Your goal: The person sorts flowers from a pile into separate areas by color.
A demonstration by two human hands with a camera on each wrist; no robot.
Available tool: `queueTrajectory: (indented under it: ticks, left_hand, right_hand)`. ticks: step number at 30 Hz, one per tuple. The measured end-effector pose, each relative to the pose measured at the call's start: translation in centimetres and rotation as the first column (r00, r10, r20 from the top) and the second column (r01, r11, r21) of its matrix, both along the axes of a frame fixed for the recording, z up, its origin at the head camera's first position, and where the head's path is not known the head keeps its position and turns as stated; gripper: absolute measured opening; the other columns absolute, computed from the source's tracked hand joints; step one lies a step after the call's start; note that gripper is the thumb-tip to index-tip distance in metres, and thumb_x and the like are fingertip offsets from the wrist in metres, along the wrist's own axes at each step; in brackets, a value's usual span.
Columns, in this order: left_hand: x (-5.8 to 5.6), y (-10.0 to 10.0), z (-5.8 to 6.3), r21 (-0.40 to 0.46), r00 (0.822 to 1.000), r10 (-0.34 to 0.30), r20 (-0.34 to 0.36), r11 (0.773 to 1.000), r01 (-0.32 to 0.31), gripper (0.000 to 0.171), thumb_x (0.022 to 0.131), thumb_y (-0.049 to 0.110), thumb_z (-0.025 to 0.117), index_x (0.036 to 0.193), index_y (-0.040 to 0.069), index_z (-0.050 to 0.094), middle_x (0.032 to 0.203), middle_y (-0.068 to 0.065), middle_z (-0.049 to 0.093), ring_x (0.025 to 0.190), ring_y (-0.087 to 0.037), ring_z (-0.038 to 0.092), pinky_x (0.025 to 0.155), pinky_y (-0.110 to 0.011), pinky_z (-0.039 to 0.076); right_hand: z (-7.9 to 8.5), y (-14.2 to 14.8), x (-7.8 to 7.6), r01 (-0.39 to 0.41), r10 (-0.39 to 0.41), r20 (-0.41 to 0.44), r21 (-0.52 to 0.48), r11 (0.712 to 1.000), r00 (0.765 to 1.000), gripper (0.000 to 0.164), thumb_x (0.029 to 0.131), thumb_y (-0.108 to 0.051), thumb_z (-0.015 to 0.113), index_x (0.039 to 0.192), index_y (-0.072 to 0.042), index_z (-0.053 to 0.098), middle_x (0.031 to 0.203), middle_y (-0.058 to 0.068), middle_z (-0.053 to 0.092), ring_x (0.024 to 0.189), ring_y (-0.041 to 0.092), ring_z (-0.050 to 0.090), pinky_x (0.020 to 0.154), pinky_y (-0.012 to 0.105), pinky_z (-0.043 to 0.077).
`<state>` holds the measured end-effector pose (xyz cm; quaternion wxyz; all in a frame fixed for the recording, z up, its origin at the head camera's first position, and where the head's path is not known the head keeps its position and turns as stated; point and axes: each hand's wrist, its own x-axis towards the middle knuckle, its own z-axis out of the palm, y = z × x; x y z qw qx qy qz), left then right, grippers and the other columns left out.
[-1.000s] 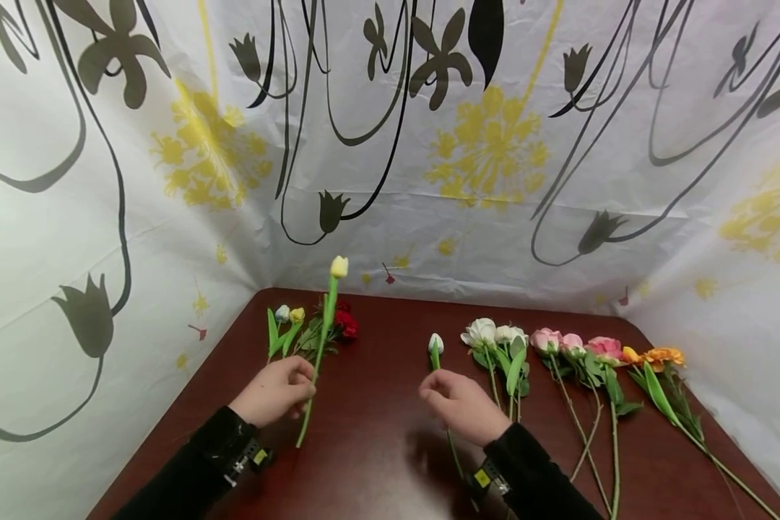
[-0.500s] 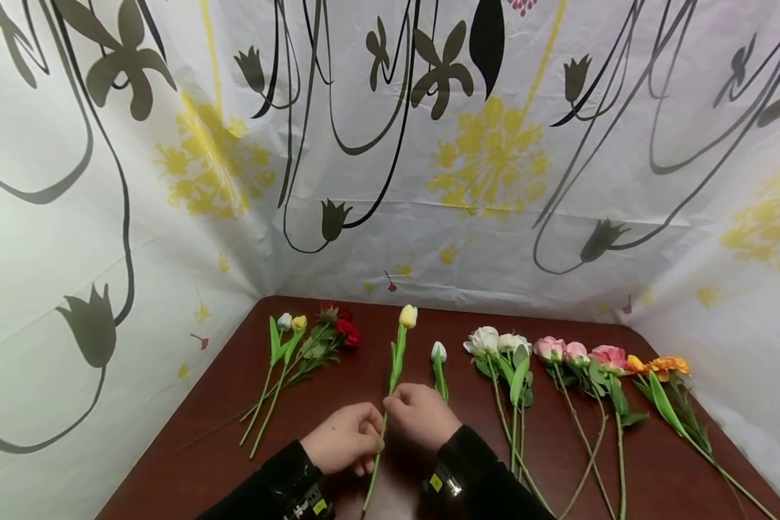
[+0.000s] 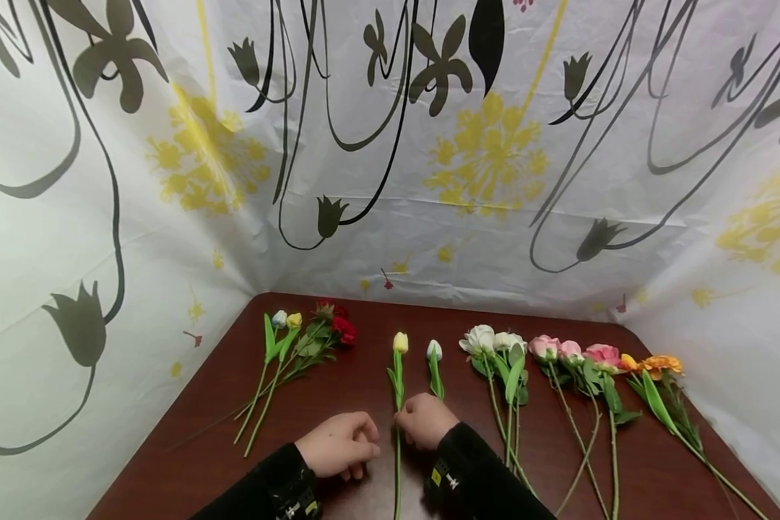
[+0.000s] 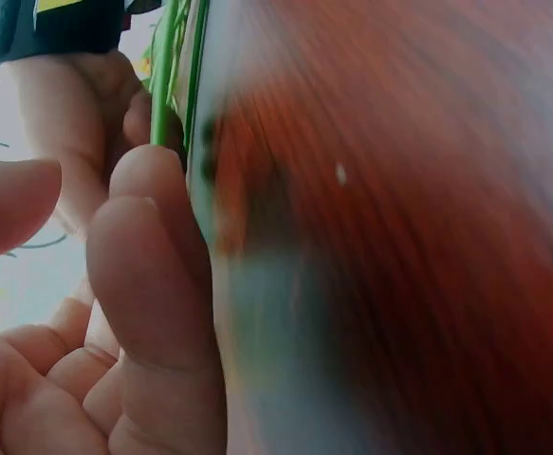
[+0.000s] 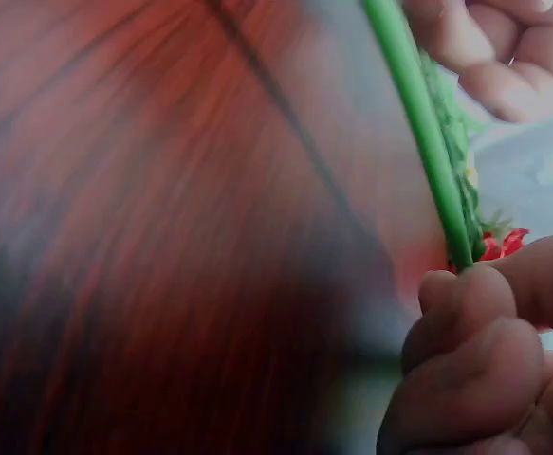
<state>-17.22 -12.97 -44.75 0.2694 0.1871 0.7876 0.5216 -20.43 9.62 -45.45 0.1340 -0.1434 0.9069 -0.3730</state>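
A pale yellow tulip [image 3: 400,343] lies upright in the head view on the dark red-brown table, its stem running toward the front edge. My right hand [image 3: 427,421] pinches that stem just below the leaves; the green stem [image 5: 423,123] enters between thumb and fingers in the right wrist view. To the left of the stem, my left hand [image 3: 341,442] hovers with loosely bent fingers, holding nothing. Its thumb [image 4: 15,204] stands apart from the fingers in the left wrist view. A white tulip [image 3: 434,351] lies just right of the yellow one, its lower stem hidden by the right hand.
At the left lie blue-white and yellow tulips [image 3: 294,321] beside red flowers [image 3: 344,331]. Rightward come white flowers [image 3: 479,339], pink flowers [image 3: 601,355] and orange flowers [image 3: 663,365], their stems toward the front. A patterned curtain [image 3: 377,173] surrounds the table [image 3: 234,477].
The left hand brought the yellow tulip from the left to the middle. The right hand took hold of its stem, the tulip was lowered to the table, and the left hand let go.
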Motion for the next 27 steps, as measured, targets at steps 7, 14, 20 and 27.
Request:
queueTrajectory:
  ticks: [7, 14, 20, 27]
  left_hand:
    - [-0.4, -0.6, -0.1, -0.016, 1.000, 0.003, -0.018, 1.000, -0.003, 0.014, 0.098, 0.023, 0.066, 0.102, 0.011, 0.064, 0.078, -0.011, 0.068, 0.062, -0.023, 0.066, 0.055, -0.038, 0.054]
    - [-1.0, -1.6, 0.3, -0.051, 0.999, 0.025, -0.041, 0.998, -0.027, 0.014, 0.099, 0.024, 0.065, 0.102, 0.010, 0.064, 0.082, -0.010, 0.068, 0.063, -0.025, 0.066, 0.055, -0.038, 0.054]
    - [-1.4, -2.5, 0.4, -0.057, 0.996, 0.050, -0.075, 0.997, -0.055, 0.015, 0.099, 0.026, 0.066, 0.101, 0.011, 0.064, 0.080, -0.010, 0.067, 0.063, -0.024, 0.066, 0.054, -0.038, 0.053]
    - [-1.6, -5.0, 0.6, -0.095, 0.987, 0.092, -0.132, 0.990, -0.105, 0.018, 0.099, 0.030, 0.066, 0.103, 0.013, 0.064, 0.074, -0.007, 0.065, 0.063, -0.028, 0.064, 0.052, -0.037, 0.050]
  right_hand:
    - [0.2, 0.1, 0.4, 0.042, -0.042, -0.001, 0.093, 0.995, 0.999, 0.035, 0.095, -0.019, 0.057, 0.060, -0.015, 0.057, 0.048, -0.003, 0.055, 0.043, 0.015, 0.054, 0.044, 0.030, 0.039]
    - [0.8, -0.2, 0.4, 0.040, -0.038, -0.016, 0.109, 0.993, 0.999, 0.032, 0.097, -0.021, 0.057, 0.065, -0.014, 0.059, 0.052, 0.000, 0.058, 0.045, 0.018, 0.057, 0.046, 0.032, 0.042]
    - [1.0, 0.1, 0.6, 0.016, -0.014, -0.023, 0.073, 0.997, 1.000, 0.026, 0.099, -0.022, 0.058, 0.074, -0.013, 0.060, 0.056, 0.001, 0.060, 0.047, 0.018, 0.058, 0.047, 0.034, 0.044]
    - [2.1, 1.3, 1.6, 0.018, -0.018, -0.019, -0.045, 0.999, 1.000, 0.021, 0.101, -0.024, 0.058, 0.085, -0.010, 0.062, 0.063, 0.002, 0.060, 0.050, 0.019, 0.058, 0.049, 0.035, 0.046]
